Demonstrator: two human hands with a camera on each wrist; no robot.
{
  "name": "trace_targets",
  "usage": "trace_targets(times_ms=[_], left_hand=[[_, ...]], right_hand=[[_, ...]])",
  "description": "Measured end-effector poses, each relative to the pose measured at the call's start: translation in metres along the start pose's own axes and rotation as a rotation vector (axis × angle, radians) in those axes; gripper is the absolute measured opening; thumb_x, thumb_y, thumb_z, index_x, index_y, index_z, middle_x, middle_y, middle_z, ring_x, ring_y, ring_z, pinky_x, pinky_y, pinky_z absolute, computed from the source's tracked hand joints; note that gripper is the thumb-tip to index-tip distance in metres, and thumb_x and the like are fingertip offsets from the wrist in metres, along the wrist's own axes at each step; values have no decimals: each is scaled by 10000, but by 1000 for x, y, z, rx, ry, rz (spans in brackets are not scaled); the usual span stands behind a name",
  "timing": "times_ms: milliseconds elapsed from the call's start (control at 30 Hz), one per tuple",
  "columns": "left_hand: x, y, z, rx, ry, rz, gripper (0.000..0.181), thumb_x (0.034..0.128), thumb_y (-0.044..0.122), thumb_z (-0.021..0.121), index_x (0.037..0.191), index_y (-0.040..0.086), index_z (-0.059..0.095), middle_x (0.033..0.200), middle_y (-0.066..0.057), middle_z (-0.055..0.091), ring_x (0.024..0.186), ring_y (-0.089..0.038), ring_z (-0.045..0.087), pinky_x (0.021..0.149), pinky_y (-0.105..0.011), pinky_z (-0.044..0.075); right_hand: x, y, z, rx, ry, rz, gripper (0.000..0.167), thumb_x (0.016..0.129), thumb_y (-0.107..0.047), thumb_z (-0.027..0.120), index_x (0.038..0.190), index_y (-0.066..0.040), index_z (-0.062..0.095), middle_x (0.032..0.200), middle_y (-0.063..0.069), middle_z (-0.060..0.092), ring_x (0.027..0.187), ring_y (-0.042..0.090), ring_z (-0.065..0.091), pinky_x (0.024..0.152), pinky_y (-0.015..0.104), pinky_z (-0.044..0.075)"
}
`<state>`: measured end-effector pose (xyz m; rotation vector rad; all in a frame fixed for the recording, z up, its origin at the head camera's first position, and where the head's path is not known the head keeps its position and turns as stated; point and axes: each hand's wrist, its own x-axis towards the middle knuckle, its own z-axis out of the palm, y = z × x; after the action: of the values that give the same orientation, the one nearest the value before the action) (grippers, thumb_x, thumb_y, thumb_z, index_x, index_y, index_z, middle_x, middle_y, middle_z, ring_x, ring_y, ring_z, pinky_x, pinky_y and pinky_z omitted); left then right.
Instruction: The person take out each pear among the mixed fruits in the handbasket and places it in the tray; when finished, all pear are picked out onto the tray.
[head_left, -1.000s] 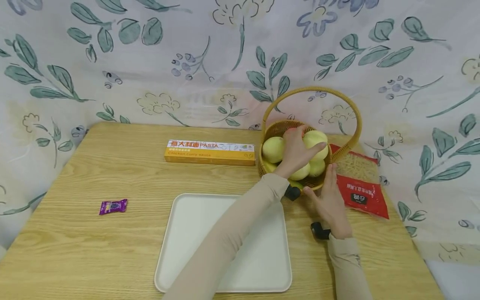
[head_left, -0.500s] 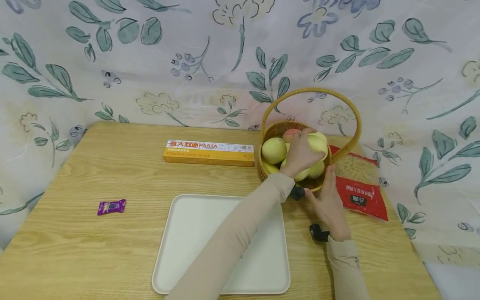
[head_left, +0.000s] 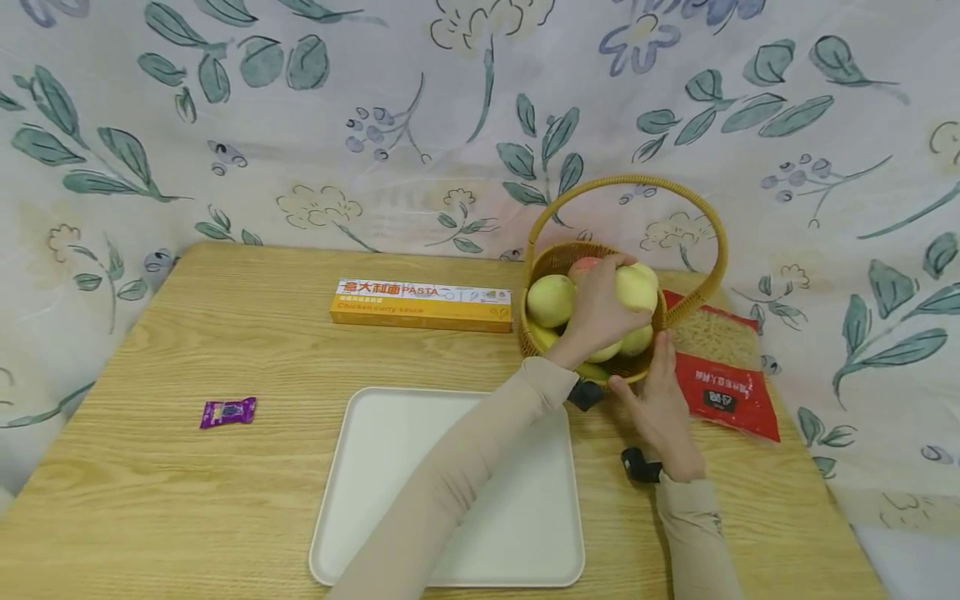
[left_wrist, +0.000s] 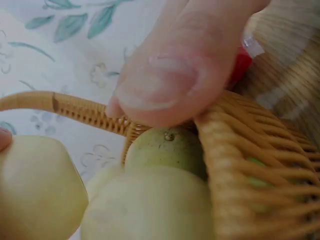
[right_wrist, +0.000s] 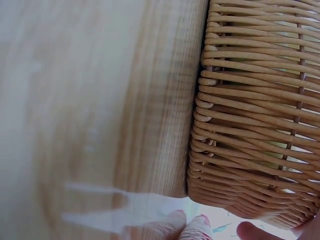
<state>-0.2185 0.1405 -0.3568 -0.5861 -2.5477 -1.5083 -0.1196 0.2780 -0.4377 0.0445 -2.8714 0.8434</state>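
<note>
Note L hand [head_left: 600, 310] clamped on pale yellow-green fruit [head_left: 636, 286], toward R side of basket [right_wrist: 260, 112], above adj. fruit. Note R hand [head_left: 663, 417] w/ fingers straight, apart from thumb, against basket nr its R side. Watch for slip: poss. w/ smooth, rounded skin & thumb contact only partly visible. Avoid dragging against neighboring fruit [head_left: 551, 300]; could dislodge one over rim. Check clearance at handle [head_left: 630, 178]; likely to snag if moved too far R. Brace basket w/ R hand; otherwise, risk tipping or shoving against red pasta bag [head_left: 720, 375].
</note>
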Motion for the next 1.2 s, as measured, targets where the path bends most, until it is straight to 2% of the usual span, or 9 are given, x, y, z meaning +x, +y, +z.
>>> trace_targets(times_ms=[133,300,533,700,900,1200], left_hand=[[-13,2,-12,24,0,-4,757,693,218,821,1366,150,481,1315,15,567,1203,-200,456,934,-286,407],[-37,-1,-32,42,-22,55,757,684,197,828,1358,159,485,1334,10,552,1207,-228,443,920,-322,424],[-78,-18,-59,18,-94,74,721,700,177,807,1350,167,494,1325,8,559,1239,-224,400,977,-391,393],[-106,-32,-69,-2,-129,101,708,689,149,811,1327,136,504,1330,-19,563,1203,-235,402,966,-389,397],[-131,-45,-68,68,-155,154,706,669,153,841,1300,131,526,1302,-15,596,1169,-246,445,953,-389,411],[-150,-62,-54,179,-238,140,691,660,178,860,1275,154,544,1269,-2,613,1123,-237,485,934,-385,414]], right_hand=[[0,0,-1,-5,-1,0,976,960,-544,475,1535,-44,-135,1607,244,-92,1442,509,118,1046,661,310],[1,-1,-2,-1,-5,6,976,959,-551,470,1534,-47,-136,1608,243,-95,1442,509,120,1042,669,309],[1,-1,-1,-7,-5,12,975,959,-556,465,1533,-33,-125,1614,211,-110,1419,526,176,989,665,360],[1,-1,0,-3,-6,19,986,954,-574,462,1533,-30,-122,1617,194,-120,1436,506,152,1042,654,319],[1,0,1,0,2,14,987,954,-568,468,1532,-24,-118,1615,204,-115,1432,513,152,1030,658,327],[1,-1,0,-1,-22,25,987,957,-564,465,1529,-32,-137,1611,195,-143,1441,507,126,1054,652,310]])
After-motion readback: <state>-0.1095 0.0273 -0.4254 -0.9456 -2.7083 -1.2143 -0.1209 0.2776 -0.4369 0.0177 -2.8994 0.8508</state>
